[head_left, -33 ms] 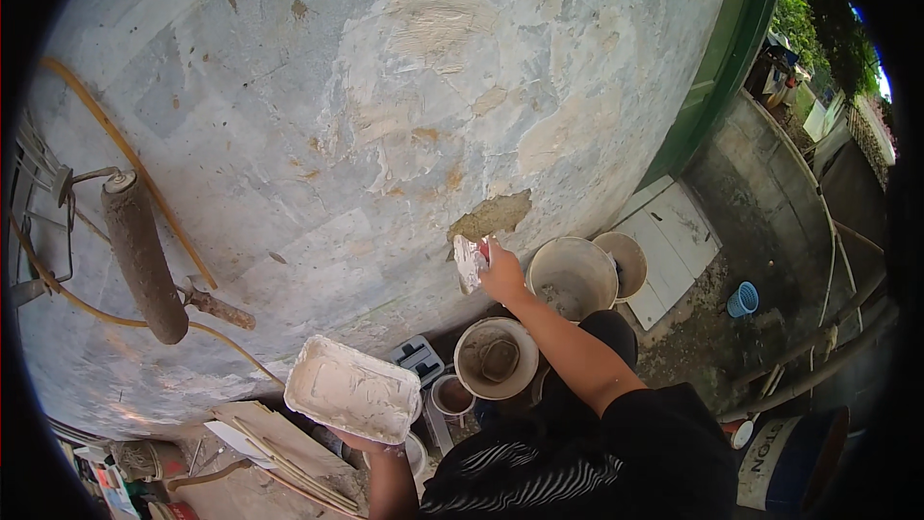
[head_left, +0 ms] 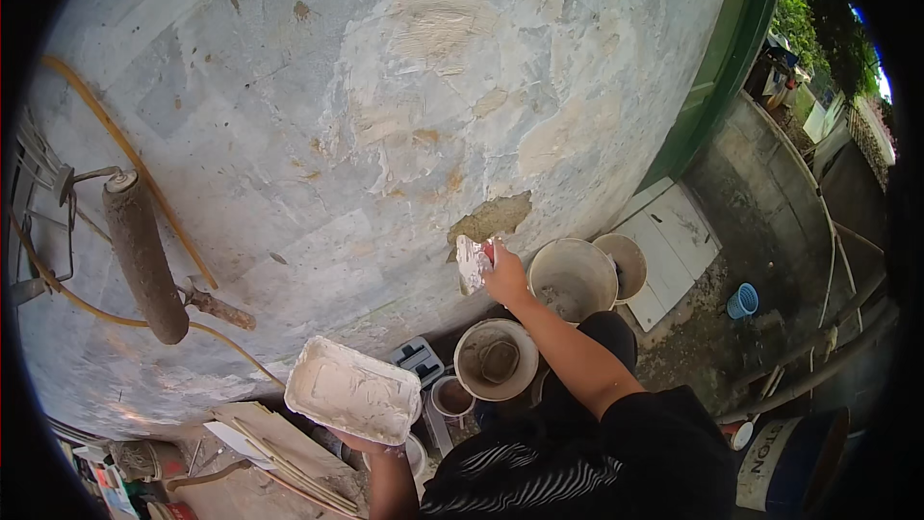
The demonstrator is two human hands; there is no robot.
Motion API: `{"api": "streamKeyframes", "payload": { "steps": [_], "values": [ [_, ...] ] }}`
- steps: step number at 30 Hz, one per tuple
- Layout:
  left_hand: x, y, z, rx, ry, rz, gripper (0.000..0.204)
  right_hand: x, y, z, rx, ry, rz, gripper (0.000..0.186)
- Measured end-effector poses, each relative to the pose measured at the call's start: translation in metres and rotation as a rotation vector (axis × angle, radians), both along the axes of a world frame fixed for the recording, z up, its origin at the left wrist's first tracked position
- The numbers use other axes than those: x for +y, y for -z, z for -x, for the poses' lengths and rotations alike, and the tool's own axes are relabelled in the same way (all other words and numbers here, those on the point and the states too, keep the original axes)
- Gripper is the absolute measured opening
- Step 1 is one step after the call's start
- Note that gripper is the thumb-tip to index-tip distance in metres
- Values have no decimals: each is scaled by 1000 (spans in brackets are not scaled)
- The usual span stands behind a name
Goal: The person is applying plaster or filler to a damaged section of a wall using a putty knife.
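My right hand (head_left: 507, 277) grips a red-handled putty knife (head_left: 473, 262), its blade coated in pale filler, at the lower edge of a rough, exposed brown patch (head_left: 491, 216) on the mottled grey-white wall (head_left: 241, 58). Down to the left, a rectangular tray (head_left: 351, 383) smeared with cream filler rests in my left hand (head_left: 361, 441), whose fingers are mostly hidden beneath it.
Several buckets (head_left: 573, 270) stand along the wall base, beside a white board (head_left: 674, 255). A grimy paint roller (head_left: 140, 250) and yellow hose (head_left: 125, 144) are at left, with wood strips (head_left: 289, 467) below. A blue cup (head_left: 742, 300) and dark drum (head_left: 789, 462) are at right.
The putty knife and my right hand have shifted very slightly to the right against the wall. The tray in my left hand stays in place.
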State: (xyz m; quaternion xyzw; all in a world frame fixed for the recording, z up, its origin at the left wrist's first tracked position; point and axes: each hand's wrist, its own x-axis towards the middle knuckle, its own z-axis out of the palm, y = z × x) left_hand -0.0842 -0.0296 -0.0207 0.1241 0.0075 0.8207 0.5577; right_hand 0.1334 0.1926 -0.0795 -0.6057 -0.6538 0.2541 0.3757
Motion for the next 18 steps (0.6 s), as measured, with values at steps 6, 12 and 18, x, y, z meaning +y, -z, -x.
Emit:
{"api": "streamKeyframes", "payload": {
  "steps": [6,12,18],
  "values": [
    [4,-3,-5,121,11,-65,60,6,-15,5,-241,-125,-13,33],
    [6,-5,-13,206,-18,-68,59,8,24,-6,-494,-328,20,37],
    [6,-5,-11,77,21,-66,64,32,-14,-20,-391,-241,-40,33]
  ]
}}
